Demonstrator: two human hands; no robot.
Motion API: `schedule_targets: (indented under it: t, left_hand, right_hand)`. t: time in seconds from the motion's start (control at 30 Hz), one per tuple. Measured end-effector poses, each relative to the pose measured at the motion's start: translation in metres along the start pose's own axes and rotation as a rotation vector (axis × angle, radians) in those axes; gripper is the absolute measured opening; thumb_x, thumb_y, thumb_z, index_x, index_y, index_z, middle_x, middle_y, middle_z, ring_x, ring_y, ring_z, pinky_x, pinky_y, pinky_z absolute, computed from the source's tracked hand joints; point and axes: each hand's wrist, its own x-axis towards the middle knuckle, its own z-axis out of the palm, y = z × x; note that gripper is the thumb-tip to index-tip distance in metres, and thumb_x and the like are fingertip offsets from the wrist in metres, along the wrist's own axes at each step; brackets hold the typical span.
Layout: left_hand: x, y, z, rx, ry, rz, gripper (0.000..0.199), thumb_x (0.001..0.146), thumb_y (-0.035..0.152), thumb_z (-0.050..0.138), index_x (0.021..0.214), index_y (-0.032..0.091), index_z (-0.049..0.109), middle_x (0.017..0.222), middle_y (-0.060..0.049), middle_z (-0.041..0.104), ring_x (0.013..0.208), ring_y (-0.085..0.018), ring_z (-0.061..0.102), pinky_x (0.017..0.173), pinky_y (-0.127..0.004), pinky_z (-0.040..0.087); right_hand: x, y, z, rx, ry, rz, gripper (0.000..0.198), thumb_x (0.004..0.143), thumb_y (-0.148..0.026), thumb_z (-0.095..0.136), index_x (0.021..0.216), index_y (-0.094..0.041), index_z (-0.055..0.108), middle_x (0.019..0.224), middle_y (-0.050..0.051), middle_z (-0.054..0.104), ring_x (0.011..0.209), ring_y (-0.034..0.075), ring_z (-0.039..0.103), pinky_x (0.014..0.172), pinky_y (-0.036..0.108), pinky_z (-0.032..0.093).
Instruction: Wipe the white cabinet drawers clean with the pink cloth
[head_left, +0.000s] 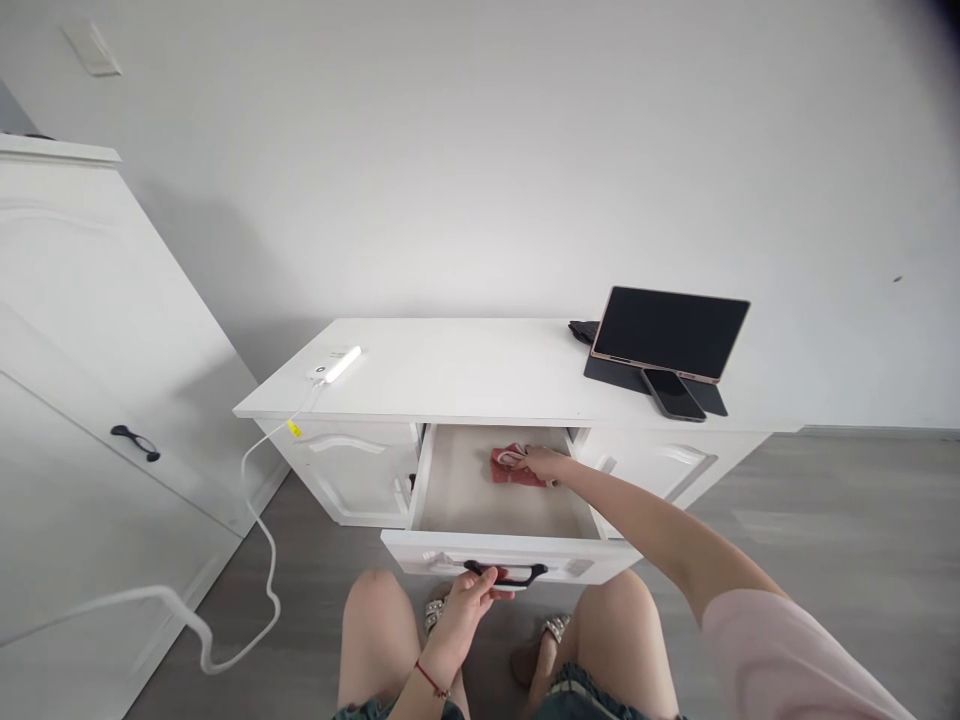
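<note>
A white drawer [506,548] stands pulled out from the middle of a white cabinet [480,370]. At its front, my left hand [474,592] is closed on the black drawer handle [525,577], thumb on top and fingers underneath. My right hand [541,463] reaches inside the drawer and is closed on a red cloth [517,475] with a white loop or edging. The cloth lies near the drawer's back right part. Some of my right fingers are hidden against the cloth, and the drawer's pale bottom shows around it.
On the cabinet top, a black-screened tablet [667,333] leans at the right, with a phone [673,394] before it and a dark crumpled item [582,331] behind. A white power strip [334,366] trails a white cord [270,560] to the floor. A tall cabinet [97,330] stands left.
</note>
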Motion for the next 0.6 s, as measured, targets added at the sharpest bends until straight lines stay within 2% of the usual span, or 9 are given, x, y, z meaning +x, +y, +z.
schedule_targets:
  t: [0.17, 0.33, 0.5, 0.6]
  left_hand:
    - [0.003, -0.003, -0.002, 0.044, -0.019, -0.003, 0.036, 0.062, 0.051, 0.085, 0.070, 0.020, 0.068, 0.091, -0.007, 0.074, 0.077, -0.024, 0.070, 0.096, -0.042, 0.046]
    - [0.004, -0.004, -0.002, 0.073, -0.024, 0.013, 0.036, 0.063, 0.051, 0.083, 0.071, 0.020, 0.068, 0.092, -0.008, 0.075, 0.079, -0.025, 0.070, 0.098, -0.042, 0.044]
    - [0.002, -0.004, 0.000, 0.091, -0.025, 0.037, 0.035, 0.064, 0.051, 0.082, 0.074, 0.020, 0.068, 0.092, -0.008, 0.075, 0.078, -0.024, 0.070, 0.096, -0.041, 0.045]
    - [0.004, -0.007, -0.002, 0.095, -0.011, 0.047, 0.037, 0.063, 0.052, 0.082, 0.074, 0.019, 0.069, 0.090, -0.007, 0.075, 0.073, -0.023, 0.070, 0.092, -0.040, 0.047]
  right_hand:
    - [-0.017, -0.009, 0.010, -0.072, -0.042, -0.039, 0.065, 0.073, -0.005, 0.060, 0.130, -0.036, 0.063, 0.128, 0.013, 0.057, 0.104, 0.031, 0.061, 0.085, 0.038, 0.046]
    - [-0.031, -0.017, 0.018, -0.049, -0.087, -0.052, 0.061, 0.069, -0.013, 0.063, 0.126, -0.035, 0.066, 0.119, 0.010, 0.060, 0.093, 0.026, 0.061, 0.078, 0.035, 0.048]
    - [-0.046, -0.025, 0.023, 0.027, -0.079, -0.058, 0.051, 0.065, -0.018, 0.068, 0.113, -0.031, 0.073, 0.105, 0.007, 0.065, 0.080, 0.023, 0.061, 0.072, 0.034, 0.049]
    - [-0.057, -0.033, 0.026, 0.089, -0.054, -0.056, 0.043, 0.061, -0.015, 0.072, 0.100, -0.032, 0.077, 0.093, 0.002, 0.069, 0.070, 0.019, 0.060, 0.067, 0.032, 0.049]
